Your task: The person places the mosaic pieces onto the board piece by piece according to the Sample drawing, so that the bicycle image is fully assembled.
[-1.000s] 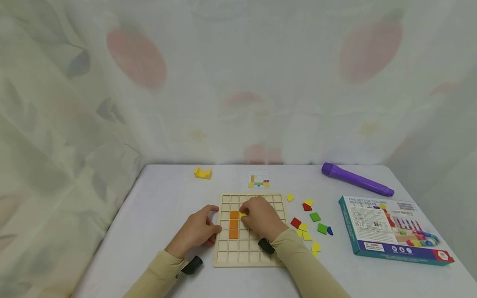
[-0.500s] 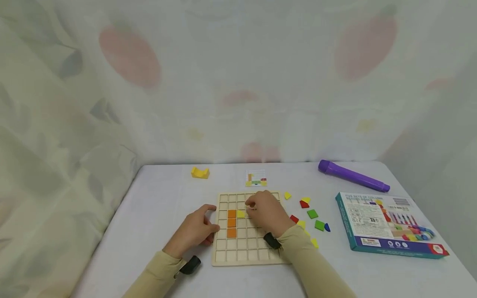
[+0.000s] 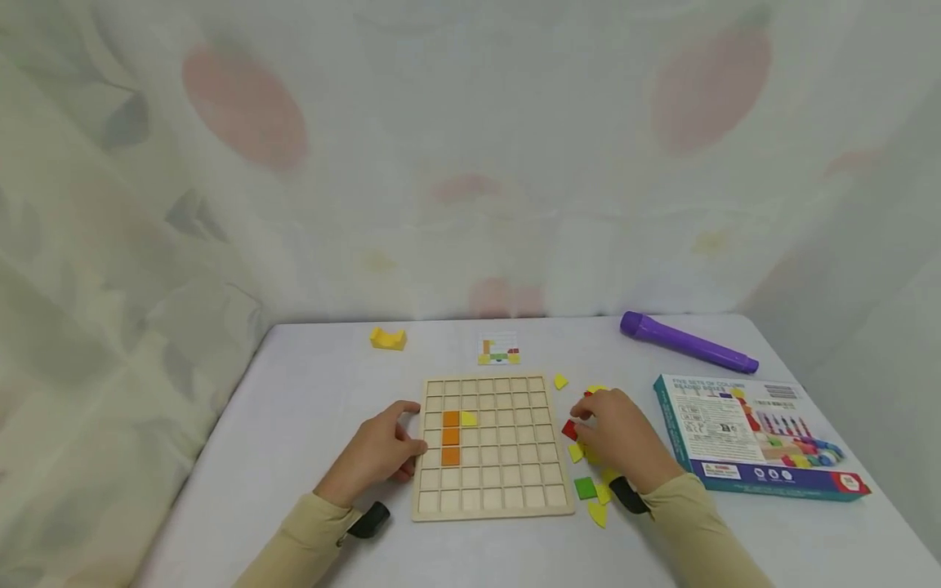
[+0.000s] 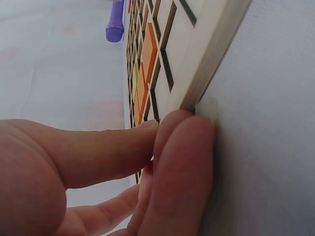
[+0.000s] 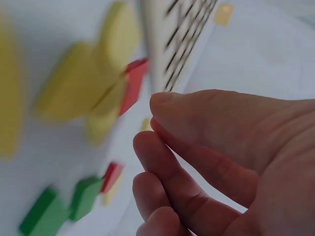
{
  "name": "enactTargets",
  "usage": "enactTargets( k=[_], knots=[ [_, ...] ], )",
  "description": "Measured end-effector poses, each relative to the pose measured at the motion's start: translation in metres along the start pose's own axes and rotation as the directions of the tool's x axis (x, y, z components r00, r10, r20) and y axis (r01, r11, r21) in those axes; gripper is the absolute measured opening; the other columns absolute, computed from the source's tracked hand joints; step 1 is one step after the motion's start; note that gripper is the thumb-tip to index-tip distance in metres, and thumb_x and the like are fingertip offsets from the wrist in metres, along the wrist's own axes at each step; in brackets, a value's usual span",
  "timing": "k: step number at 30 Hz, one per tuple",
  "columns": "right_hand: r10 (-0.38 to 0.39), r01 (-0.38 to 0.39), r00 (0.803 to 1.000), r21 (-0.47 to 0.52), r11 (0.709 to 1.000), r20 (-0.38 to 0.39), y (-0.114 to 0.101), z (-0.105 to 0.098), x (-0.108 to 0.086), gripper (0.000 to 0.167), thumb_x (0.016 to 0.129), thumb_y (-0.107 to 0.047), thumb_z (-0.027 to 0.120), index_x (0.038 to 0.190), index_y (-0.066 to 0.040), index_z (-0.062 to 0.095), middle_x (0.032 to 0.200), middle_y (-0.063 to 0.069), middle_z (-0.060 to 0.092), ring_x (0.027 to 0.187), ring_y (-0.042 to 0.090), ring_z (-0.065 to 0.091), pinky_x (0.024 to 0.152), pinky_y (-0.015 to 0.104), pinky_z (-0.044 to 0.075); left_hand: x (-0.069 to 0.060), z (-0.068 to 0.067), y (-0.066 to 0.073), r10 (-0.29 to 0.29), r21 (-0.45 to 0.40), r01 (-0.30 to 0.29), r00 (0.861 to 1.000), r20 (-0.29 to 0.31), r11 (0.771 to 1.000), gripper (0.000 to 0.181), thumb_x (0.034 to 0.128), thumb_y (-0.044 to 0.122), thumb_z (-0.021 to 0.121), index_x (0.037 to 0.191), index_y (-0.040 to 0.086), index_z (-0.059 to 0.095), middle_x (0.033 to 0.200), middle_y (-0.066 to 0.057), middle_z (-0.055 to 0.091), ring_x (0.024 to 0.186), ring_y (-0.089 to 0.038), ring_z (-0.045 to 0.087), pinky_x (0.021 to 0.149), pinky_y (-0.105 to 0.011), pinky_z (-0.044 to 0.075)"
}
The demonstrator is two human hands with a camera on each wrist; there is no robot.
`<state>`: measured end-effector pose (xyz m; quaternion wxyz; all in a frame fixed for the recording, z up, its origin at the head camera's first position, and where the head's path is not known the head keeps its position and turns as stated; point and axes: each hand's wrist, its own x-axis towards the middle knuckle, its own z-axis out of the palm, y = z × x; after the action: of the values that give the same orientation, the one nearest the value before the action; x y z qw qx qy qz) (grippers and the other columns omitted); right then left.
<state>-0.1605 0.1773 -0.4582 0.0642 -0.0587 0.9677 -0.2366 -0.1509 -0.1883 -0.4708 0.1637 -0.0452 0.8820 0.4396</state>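
Note:
My left hand (image 3: 378,447) holds the left edge of a wooden grid board (image 3: 507,477). In the left wrist view the thumb lies on its rim and curled fingers (image 4: 184,167) meet its side. Three orange square tiles (image 3: 451,437) sit in one column of the grid, and a yellow tile (image 3: 468,419) sits right of the top one. My right hand (image 3: 625,437) hovers over loose tiles right of the board, its fingers loosely bent with nothing visible between them. Nearest to it lie a red tile (image 5: 134,87) and several yellow tiles (image 5: 69,83), partly hidden in the head view.
Behind the board lies a small pattern card (image 3: 499,349); a yellow notched block (image 3: 388,339) is to its left. At the right are a purple tube (image 3: 689,343) and a flat toy box (image 3: 757,437). A green tile (image 3: 585,488) lies beside the board's right edge.
My right hand has let go of the yellow tile beside the top orange one and moved right, off the board, to the loose tiles. The left hand keeps its place at the board's edge.

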Motion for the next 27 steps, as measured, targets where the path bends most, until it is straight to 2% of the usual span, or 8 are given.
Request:
enactTargets(
  k=[3,6,10,18,27],
  knots=[
    [0.046,-0.047,0.999,0.018,0.999,0.020,0.010,-0.001,-0.003,0.015,0.097,-0.015,0.078,0.111,-0.011,0.082,0.108,0.005,0.075,0.104,0.025,0.060,0.097,0.048,0.058,0.000,-0.001,0.000,0.000,0.006,0.000,1.000,-0.007,1.000,0.066,0.0951,0.011,0.082,0.154,0.012,0.052,0.094,-0.011,0.067,0.065,-0.019,0.070,0.060,-0.034,0.063],
    [0.060,-0.060,0.998,0.022,0.998,0.037,0.016,-0.002,-0.003,0.016,0.095,-0.014,0.079,0.110,-0.011,0.081,0.110,0.006,0.074,0.106,0.026,0.061,0.100,0.051,0.057,0.001,0.000,0.001,-0.001,0.003,0.001,1.000,-0.004,1.000,0.067,0.0949,0.010,0.082,0.155,0.012,0.052,0.094,-0.011,0.067,0.065,-0.019,0.071,0.060,-0.033,0.063],
    [0.037,-0.038,0.998,0.015,0.999,0.047,0.021,-0.003,-0.002,0.013,0.094,-0.014,0.081,0.107,-0.012,0.081,0.110,0.005,0.074,0.106,0.026,0.061,0.100,0.052,0.057,0.001,0.000,0.001,-0.003,0.012,0.003,1.000,-0.006,1.000,0.068,0.0947,0.010,0.082,0.156,0.012,0.051,0.094,-0.011,0.066,0.065,-0.020,0.070,0.060,-0.033,0.063],
    [0.038,-0.037,0.995,-0.004,0.999,0.097,0.024,-0.006,-0.001,0.007,0.093,-0.016,0.082,0.100,-0.015,0.080,0.105,0.002,0.075,0.104,0.023,0.061,0.100,0.051,0.057,-0.001,0.002,0.000,-0.010,0.009,0.010,1.000,-0.003,1.000,0.068,0.0946,0.010,0.082,0.155,0.012,0.052,0.094,-0.011,0.066,0.066,-0.020,0.070,0.060,-0.033,0.063],
    [0.022,-0.022,0.997,0.008,1.000,0.075,0.022,-0.008,-0.001,0.007,0.093,-0.014,0.083,0.100,-0.014,0.081,0.104,0.002,0.074,0.103,0.024,0.061,0.100,0.051,0.057,-0.001,0.001,0.000,0.001,-0.004,-0.001,1.000,-0.007,1.000,0.068,0.0941,0.009,0.083,0.155,0.012,0.052,0.093,-0.011,0.066,0.065,-0.020,0.070,0.060,-0.033,0.063]
  ],
)
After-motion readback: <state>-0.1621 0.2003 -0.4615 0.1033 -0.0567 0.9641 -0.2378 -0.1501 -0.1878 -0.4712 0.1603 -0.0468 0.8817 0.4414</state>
